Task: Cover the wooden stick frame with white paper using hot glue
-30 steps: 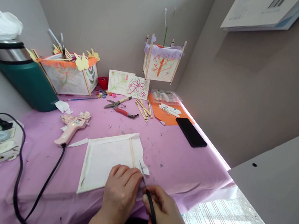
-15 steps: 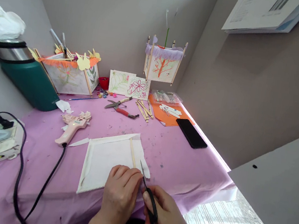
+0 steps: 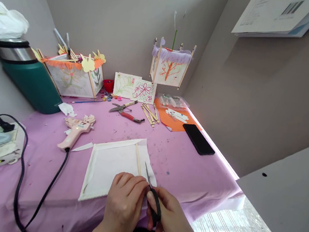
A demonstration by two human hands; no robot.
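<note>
A white cloth panel lies near the table's front edge, its borders folded over thin sticks on several sides. One bare wooden stick runs along its right part, and a flap of cloth extends beyond it. My left hand is closed over the panel's near right corner, gripping the edge; its fingertips are partly hidden. In my right hand is a pair of black-handled scissors, the blades pointing away from me across the flap, close beside my left fingers.
A pink glue gun with a black cord lies left, by a power strip. Pruning shears, short sticks and a phone lie farther back. A green bottle and a decorated paper box stand left; a paper lantern hangs behind.
The scissors have moved slightly forward along the cloth flap with my right hand. My left hand keeps its hold on the corner. The whole view has shifted a little.
</note>
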